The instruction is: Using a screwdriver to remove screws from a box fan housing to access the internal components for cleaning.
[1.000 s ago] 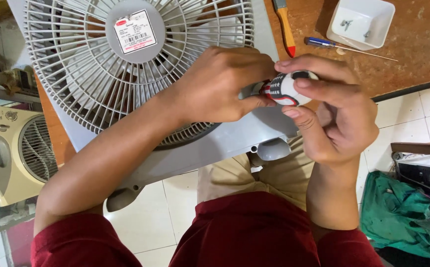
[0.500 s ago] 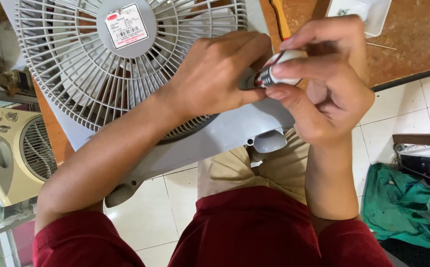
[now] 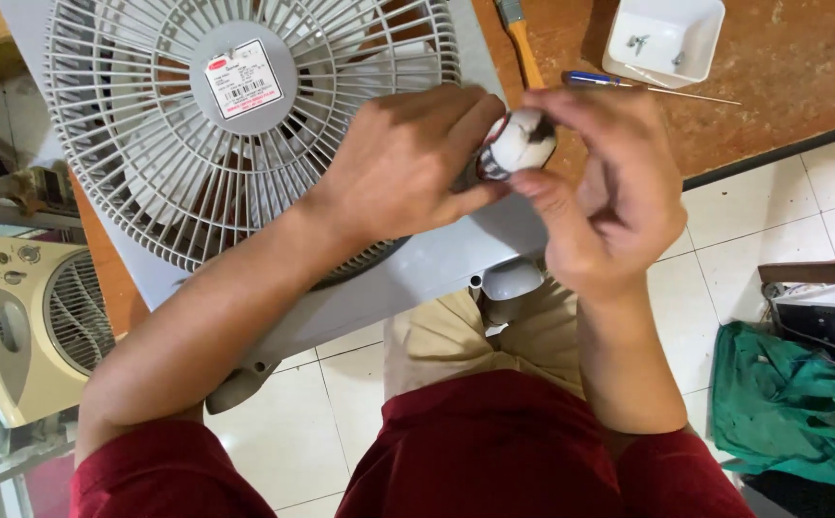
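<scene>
Both hands have moved down a little and now sit over the corner of the grey box fan (image 3: pixel 245 144). The right hand (image 3: pixel 609 192) pinches a small white round part (image 3: pixel 523 139) between thumb and fingers. The left hand (image 3: pixel 403 163) curls around it from the other side, fingertips touching it. A white tray (image 3: pixel 701 53) and blue screwdriver (image 3: pixel 590 80) lie on the brown table (image 3: pixel 801 86).

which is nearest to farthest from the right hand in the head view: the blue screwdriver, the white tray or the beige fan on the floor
From the right hand:
1. Blue screwdriver, just above it on the wooden table.
2. White tray, farther up, at the top edge.
3. Beige fan, far across at the left edge, on the floor.
</scene>
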